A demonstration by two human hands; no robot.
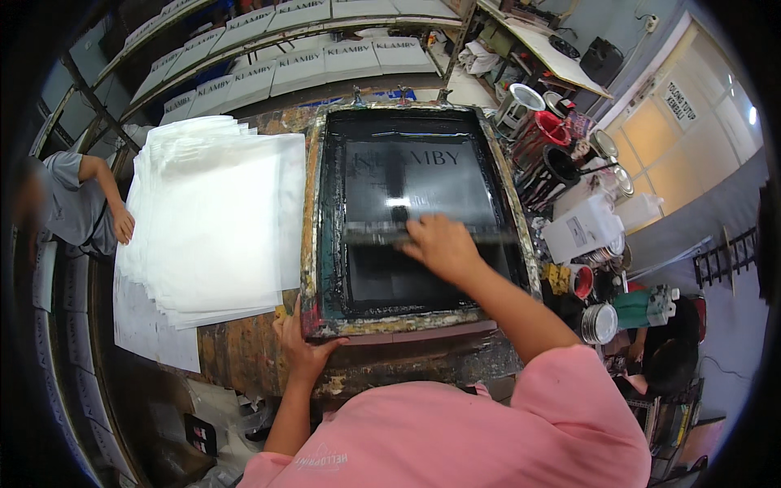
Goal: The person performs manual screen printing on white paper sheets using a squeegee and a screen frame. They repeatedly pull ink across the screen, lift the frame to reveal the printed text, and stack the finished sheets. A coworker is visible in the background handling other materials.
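Note:
A screen printing frame (312, 236) with a paint-stained wooden border lies on the worktable in front of me. Dark lettering shows in the upper part of its mesh, and black ink lines its inner edges. My right hand (443, 250) is closed on a squeegee (370, 232), which lies crosswise over the middle of the mesh and is blurred. At the near left corner of the frame, my left hand (303, 346) grips the border, its thumb along the near edge. Left of the frame lies a thick stack of white sheets (215, 220).
Another person's hand (124, 224) rests by the stack's left edge. Racks with printed sheets (297, 71) stand behind. Paint cans, a black bucket (558, 167) and a white jug (582, 232) crowd the right side. Metal hinge clamps (403, 93) sit at the frame's far edge.

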